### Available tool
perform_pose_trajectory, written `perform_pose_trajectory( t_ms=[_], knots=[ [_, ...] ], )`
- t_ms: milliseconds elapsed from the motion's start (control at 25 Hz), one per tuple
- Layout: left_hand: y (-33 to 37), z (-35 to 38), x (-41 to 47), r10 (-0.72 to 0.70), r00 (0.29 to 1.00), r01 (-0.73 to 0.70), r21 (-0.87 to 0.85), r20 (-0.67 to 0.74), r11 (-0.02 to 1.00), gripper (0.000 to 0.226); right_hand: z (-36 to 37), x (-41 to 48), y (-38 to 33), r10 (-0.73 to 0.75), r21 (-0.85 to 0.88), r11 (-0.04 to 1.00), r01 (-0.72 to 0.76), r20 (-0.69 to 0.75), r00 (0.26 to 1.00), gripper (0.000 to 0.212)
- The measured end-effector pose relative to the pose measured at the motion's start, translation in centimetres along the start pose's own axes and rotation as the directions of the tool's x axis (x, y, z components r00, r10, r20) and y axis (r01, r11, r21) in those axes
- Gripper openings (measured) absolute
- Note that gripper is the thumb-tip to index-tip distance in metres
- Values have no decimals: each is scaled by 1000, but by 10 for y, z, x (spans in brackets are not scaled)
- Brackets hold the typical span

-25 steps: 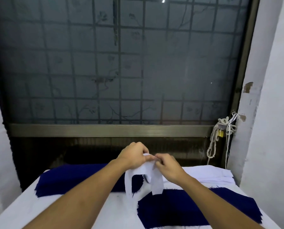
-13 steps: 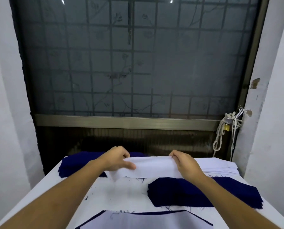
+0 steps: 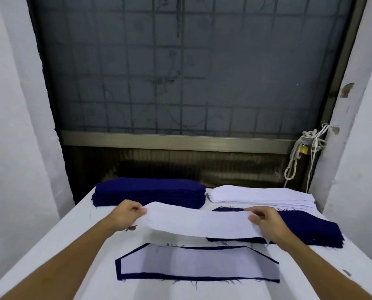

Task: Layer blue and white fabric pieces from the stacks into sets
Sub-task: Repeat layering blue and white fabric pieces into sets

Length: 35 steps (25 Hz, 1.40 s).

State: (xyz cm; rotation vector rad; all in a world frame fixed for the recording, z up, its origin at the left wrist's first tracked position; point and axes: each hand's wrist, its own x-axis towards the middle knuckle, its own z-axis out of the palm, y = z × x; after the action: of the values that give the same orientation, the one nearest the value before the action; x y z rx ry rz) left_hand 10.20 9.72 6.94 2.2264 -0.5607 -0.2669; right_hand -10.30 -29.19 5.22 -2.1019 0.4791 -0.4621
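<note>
Since 0.5 s ago hands spread wider, white strip (image 3: 200, 224) taut btwn them: L hand (image 3: 126, 215) pinches one end, R hand (image 3: 265, 221) the other. Just body-side of hands lies layered set (image 3: 198, 265), long axis parallel, both hands equally near.

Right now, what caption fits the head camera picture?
Left hand and right hand hold a white strip stretched above the table.

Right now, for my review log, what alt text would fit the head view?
Left hand and right hand pinch the ends of a white fabric strip held flat above a table. A white-on-blue set lies nearer; a blue stack and a white stack sit behind, another blue pile at right.
</note>
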Motion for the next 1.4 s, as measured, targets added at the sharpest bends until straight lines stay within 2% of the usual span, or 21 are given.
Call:
perform_pose_trajectory(
  t_ms=[120, 240, 400, 560, 880, 1080, 1200, 1400],
  knots=[
    [-12, 14, -20, -86, 995, 81, -111, -42, 991, 27, 7, -14, 10, 94, 99, 990, -100, 57, 994, 17],
    [-27, 26, -39, -115, 990, 105, -113, -86, 988, 19, 18, -25, 22, 148, 114, 982, -148, 9, 989, 11],
    [-41, 33, -56, -165, 977, 165, -9, -134, 986, 27, 25, -36, 30, 75, 55, 996, -76, 25, 997, 20],
    [-52, 41, -65, -186, 967, 187, -14, -172, 982, 28, 32, -45, 29, 36, 25, 999, -36, -6, 999, 10],
    [-60, 39, -70, -172, 964, 123, -233, -202, 965, 24, 21, -50, 33, 1, -7, 1000, -2, -56, 998, 6],
    [-68, 49, -72, -144, 978, 126, -124, -151, 984, 17, 27, -57, 49, 19, -39, 999, -21, -54, 998, 12],
    [-73, 53, -72, -152, 976, 132, -131, -155, 983, 13, 30, -63, 61, 19, -59, 998, -23, -72, 997, 15],
    [-80, 65, -80, -48, 958, 59, 32, -284, 998, 15, 39, -72, 74, -75, -183, 982, 51, -129, 989, 13]
  ],
)
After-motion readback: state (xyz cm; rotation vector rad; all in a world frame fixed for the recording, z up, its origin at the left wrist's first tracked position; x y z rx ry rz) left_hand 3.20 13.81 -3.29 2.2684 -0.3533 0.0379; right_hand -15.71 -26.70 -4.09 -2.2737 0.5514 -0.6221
